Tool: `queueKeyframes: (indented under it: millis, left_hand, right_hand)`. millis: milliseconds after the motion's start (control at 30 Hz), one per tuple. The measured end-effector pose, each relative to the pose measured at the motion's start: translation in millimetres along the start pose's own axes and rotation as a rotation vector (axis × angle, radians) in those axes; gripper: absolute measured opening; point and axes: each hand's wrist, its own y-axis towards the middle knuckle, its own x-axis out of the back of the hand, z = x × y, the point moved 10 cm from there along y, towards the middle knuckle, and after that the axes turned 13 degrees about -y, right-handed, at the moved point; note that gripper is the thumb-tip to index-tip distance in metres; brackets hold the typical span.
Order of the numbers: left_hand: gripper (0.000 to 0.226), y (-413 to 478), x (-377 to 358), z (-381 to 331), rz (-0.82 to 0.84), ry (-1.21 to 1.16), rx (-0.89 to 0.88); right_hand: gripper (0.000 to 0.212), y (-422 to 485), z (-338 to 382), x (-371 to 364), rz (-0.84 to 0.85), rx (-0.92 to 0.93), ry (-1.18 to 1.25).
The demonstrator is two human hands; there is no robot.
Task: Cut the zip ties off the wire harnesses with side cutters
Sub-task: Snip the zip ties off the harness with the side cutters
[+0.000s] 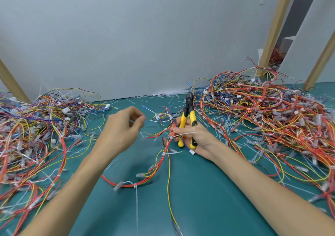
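Note:
My right hand (194,136) grips the yellow-and-black side cutters (188,119), jaws pointing up and away. Its fingers also pinch a red-and-yellow wire harness (159,161) at a white zip tie (186,134) whose tail sticks out to the right. The harness loops down across the green mat (195,190) toward me, with more white zip ties (135,185) along it. My left hand (125,127) hovers to the left of the harness, fingers loosely curled and blurred, holding nothing I can make out.
A big heap of tied harnesses (272,112) fills the right side. Another tangle of wires (36,130) covers the left. Cut white tie scraps (163,95) litter the mat along the grey back wall (145,36). Wooden posts (275,29) stand at the right.

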Motion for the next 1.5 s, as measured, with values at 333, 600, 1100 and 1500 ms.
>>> queueKeyframes:
  millis: [333, 600, 1100, 1500]
  left_hand:
    - [0.030, -48.9, -97.3, 15.7, 0.661, -0.436, 0.403]
    - [0.034, -38.7, -97.0, 33.7, 0.515, -0.872, 0.360]
    - [0.013, -18.5, -46.5, 63.9, -0.124, -0.979, 0.172]
    - [0.012, -16.5, -29.9, 72.3, -0.256, -0.832, 0.153]
  right_hand:
    - [0.021, -4.4, 1.6, 0.0, -0.040, -0.022, 0.016]
    - [0.003, -2.9, -3.8, 5.7, -0.109, -0.091, 0.180]
    - [0.046, -10.2, 16.0, 8.3, -0.212, 0.177, -0.141]
    - [0.059, -26.3, -13.0, -44.2, 0.384, -0.308, 0.044]
